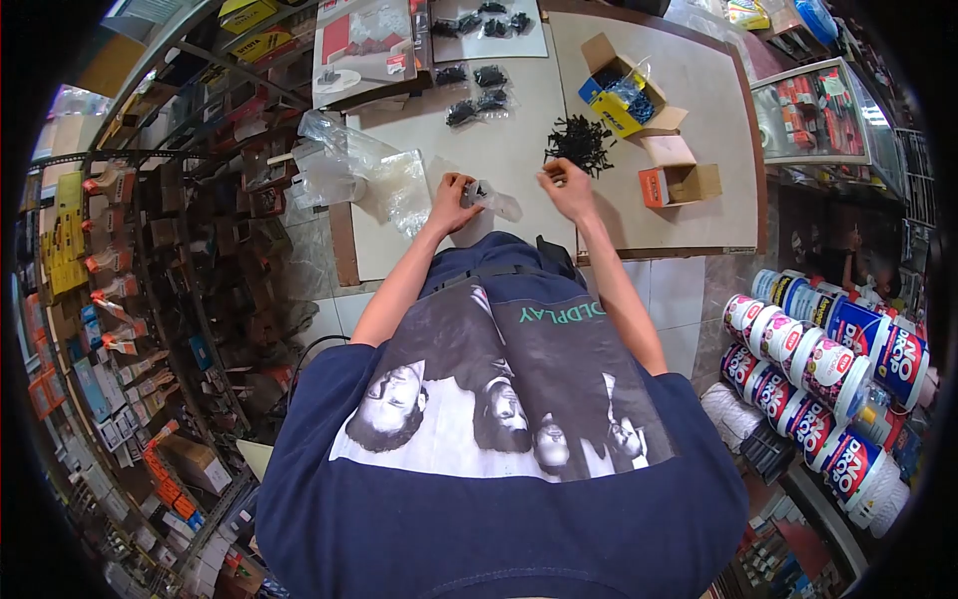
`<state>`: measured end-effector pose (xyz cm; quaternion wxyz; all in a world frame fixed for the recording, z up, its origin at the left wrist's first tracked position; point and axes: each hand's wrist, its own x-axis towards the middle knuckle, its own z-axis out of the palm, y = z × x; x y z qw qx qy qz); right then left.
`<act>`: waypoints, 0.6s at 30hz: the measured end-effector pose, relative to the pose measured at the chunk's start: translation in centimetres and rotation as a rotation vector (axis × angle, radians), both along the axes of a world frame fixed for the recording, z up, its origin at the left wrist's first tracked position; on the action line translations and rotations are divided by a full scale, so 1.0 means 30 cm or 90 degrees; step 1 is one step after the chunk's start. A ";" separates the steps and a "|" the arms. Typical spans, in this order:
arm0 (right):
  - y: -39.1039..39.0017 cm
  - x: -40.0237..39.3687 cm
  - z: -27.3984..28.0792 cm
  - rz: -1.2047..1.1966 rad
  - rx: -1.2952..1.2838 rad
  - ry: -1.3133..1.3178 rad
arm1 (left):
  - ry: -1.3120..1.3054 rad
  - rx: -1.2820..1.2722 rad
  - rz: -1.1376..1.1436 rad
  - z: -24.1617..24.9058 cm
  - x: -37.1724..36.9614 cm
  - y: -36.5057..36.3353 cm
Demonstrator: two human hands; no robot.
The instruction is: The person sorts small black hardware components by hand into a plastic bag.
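Left hand [454, 203]: grip clamped on a clear plastic bag [504, 205], dark bits visible inside, apparently to steady it. Right hand [567, 188]: fingers curled; whether they hold anything, cannot tell. A pile of black pieces [581, 143] lies just beyond at twelve to one o'clock, presumably for short reach. Flat bags [404, 190] lie at the left hand's nine. Open yellow box [609, 112] and orange box [653, 188] limit the pile at one and four; bare bench [689, 228] separates bag from right hand, near edge at six.

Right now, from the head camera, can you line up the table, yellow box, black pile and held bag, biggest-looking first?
1. Table
2. Yellow box
3. Black pile
4. Held bag, judging by what shows
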<state>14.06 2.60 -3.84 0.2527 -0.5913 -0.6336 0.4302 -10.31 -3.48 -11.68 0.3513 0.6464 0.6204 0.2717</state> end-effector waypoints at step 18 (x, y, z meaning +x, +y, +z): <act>0.019 0.170 -0.163 -0.049 0.118 -0.182 | 0.003 -0.006 0.003 0.006 0.007 -0.002</act>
